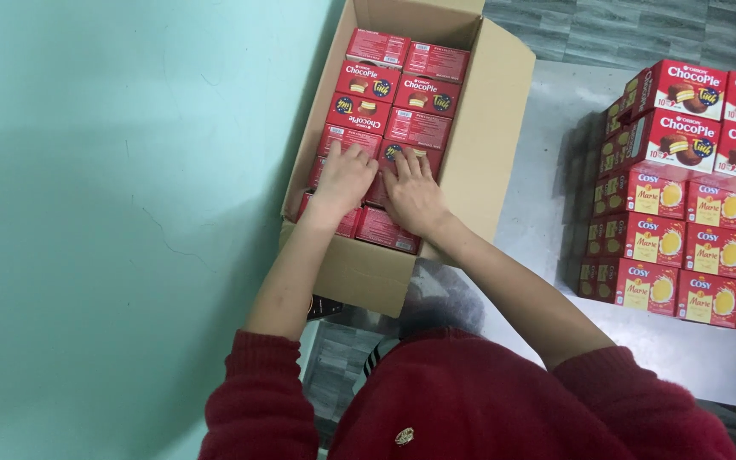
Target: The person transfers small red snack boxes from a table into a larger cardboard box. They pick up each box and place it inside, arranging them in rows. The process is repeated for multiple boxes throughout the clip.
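Pressing flat with spread fingers, the left hand (344, 179) and right hand (413, 194) rest open on small red cardboard snack boxes (402, 128) packed inside the open brown cardboard carton (483, 128); neither hand grips anything. About twelve boxes show, in two columns. Uneven pressure could tilt a box or crush a lid, and the carton overhangs the grey desk (538, 187) edge, so it might tip. Right of the hands stand some fifteen stacked red boxes (692, 196).

Matt cardboard carton (485, 128), glossy red boxes (419, 128)
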